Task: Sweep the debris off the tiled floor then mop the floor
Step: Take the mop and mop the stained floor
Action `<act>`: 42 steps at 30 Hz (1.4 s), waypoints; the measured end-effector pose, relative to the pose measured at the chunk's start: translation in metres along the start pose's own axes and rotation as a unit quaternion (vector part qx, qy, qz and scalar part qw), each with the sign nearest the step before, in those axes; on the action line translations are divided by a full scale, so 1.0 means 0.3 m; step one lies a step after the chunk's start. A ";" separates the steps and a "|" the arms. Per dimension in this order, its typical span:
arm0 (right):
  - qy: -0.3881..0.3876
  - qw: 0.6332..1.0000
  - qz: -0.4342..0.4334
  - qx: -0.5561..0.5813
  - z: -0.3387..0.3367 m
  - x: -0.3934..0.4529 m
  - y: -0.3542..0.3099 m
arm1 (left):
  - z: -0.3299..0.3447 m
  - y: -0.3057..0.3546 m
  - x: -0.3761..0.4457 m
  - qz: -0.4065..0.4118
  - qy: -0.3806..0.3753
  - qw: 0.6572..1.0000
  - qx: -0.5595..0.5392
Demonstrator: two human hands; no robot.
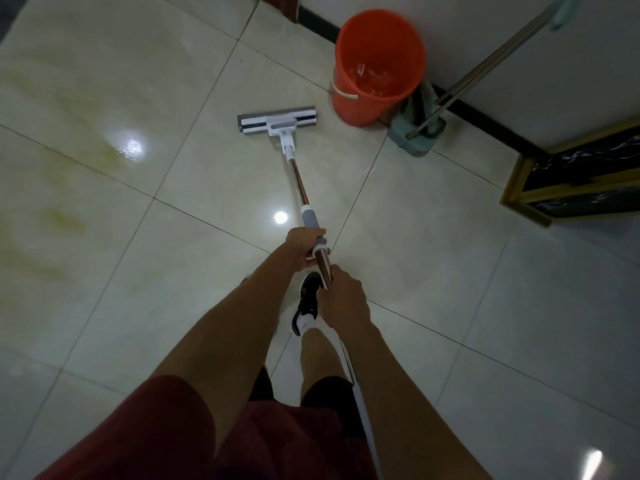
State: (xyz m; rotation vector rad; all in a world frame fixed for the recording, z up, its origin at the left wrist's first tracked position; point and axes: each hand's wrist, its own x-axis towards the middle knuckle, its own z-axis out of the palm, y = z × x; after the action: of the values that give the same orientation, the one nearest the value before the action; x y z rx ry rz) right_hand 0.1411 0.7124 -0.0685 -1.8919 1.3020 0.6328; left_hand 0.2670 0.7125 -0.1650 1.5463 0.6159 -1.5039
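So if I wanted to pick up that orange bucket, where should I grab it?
Hedged guess: grab the orange bucket by its pale handle, which hangs down the side nearest the mop head. Come from above on that side; the wall and the green dustpan block the others.

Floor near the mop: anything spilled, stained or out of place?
Yes. Yellowish smears streak the tiles left of the mop head, like unwiped residue. Both the left hand and right hand grip the handle. The bucket stands upright; nothing spilled around it.
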 end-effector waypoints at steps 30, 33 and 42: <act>-0.116 0.920 -0.264 -0.264 0.125 -0.213 -0.369 | -0.576 -0.128 -0.239 0.075 0.158 0.937 -0.304; -0.135 0.892 -0.292 -0.317 0.211 -0.273 -0.468 | -0.732 -0.185 -0.272 0.084 0.177 0.915 -0.354; -0.174 0.803 -0.370 -0.433 0.611 -0.518 -0.766 | -1.271 -0.423 -0.368 0.087 0.205 0.840 -0.495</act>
State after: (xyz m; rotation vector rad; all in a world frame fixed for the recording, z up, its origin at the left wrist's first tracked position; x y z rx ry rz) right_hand 0.3010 0.9948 0.0041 -2.5692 -0.1046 1.1709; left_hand 0.3492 1.1197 -0.1297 1.0175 1.2183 -0.4947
